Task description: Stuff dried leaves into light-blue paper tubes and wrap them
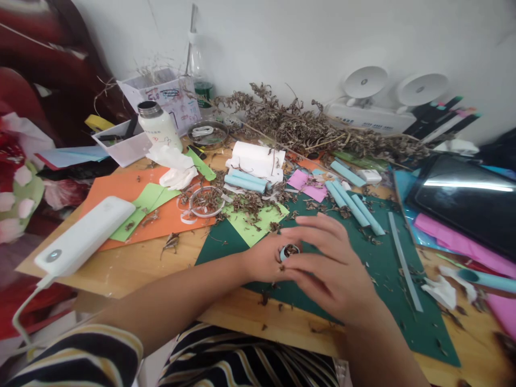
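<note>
My left hand [264, 258] is closed around a light blue paper tube [283, 255] held upright, with its round mouth facing up. Crumbled dried leaves [291, 250] fill that mouth. Curved around the tube's top is my right hand [330, 258], its thumb and fingers apart; whether they touch the rim I cannot tell. Just beyond my hands, a heap of dried leaf bits [252, 207] lies on a light green paper sheet [258, 228]. A clear round dish [207, 202] next to it also has leaf bits. Several rolled blue paper tubes [367, 214] rest on the green mat [403, 274].
A white power bank [84, 236] with a cable lies at the left on orange paper [161, 215]. Behind stand an open bottle [159, 126], a bundle of dried plants [282, 118] and a white router [371, 118]. A black tablet [467, 199] is at the right.
</note>
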Motion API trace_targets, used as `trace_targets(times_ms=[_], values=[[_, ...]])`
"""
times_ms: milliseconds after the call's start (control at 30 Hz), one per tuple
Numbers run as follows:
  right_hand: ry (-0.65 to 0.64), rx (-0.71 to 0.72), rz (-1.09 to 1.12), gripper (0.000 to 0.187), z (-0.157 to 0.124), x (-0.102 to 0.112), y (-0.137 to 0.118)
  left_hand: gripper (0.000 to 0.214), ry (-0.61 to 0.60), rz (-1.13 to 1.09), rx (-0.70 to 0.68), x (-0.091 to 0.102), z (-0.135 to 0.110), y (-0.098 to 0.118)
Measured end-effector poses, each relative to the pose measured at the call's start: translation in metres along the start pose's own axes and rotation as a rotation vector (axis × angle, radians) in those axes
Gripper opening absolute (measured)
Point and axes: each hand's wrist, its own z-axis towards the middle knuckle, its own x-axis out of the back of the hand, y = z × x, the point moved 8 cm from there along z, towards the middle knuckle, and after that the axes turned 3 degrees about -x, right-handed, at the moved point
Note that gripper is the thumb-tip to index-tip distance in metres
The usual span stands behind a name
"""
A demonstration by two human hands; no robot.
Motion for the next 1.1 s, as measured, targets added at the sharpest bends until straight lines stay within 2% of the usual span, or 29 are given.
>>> trace_targets(times_ms=[100,233,367,533,667,767,833,900,967,1100], values=[[0.074,-0.048,0.024,0.012,0.000,0.009,0.013,0.015,-0.011,-0.082,-0.002,-0.005,-0.001,-0.004],[0.002,-0.127,0.075,0.012,0.002,0.001,0.024,0.008,-0.023,-0.156,-0.040,-0.009,0.000,-0.006],[-0.048,-0.176,0.119,0.007,0.002,-0.004,0.029,0.011,-0.013,-0.206,-0.040,-0.009,-0.001,-0.008],[-0.076,-0.093,0.090,0.010,0.002,-0.003,0.025,0.009,-0.025,-0.175,-0.065,-0.009,-0.002,-0.005],[-0.080,0.007,0.082,0.012,0.001,-0.001,0.015,0.016,-0.015,-0.107,-0.051,-0.007,-0.002,-0.006],[-0.112,0.029,0.092,0.025,0.000,-0.003,0.010,0.011,-0.041,-0.071,-0.095,-0.010,-0.001,-0.005],[-0.131,0.017,0.120,0.040,0.000,-0.007,0.009,0.007,-0.033,-0.056,-0.163,-0.011,-0.002,-0.003],[-0.117,0.002,0.161,0.046,0.001,-0.010,0.012,0.007,-0.009,-0.050,-0.201,-0.010,-0.002,-0.001],[-0.069,-0.020,0.204,0.038,0.002,-0.011,0.015,0.008,0.006,-0.059,-0.194,-0.008,-0.002,0.000],[0.005,-0.134,0.218,0.009,0.005,-0.013,0.023,0.009,-0.009,-0.053,-0.161,-0.008,-0.002,0.002]])
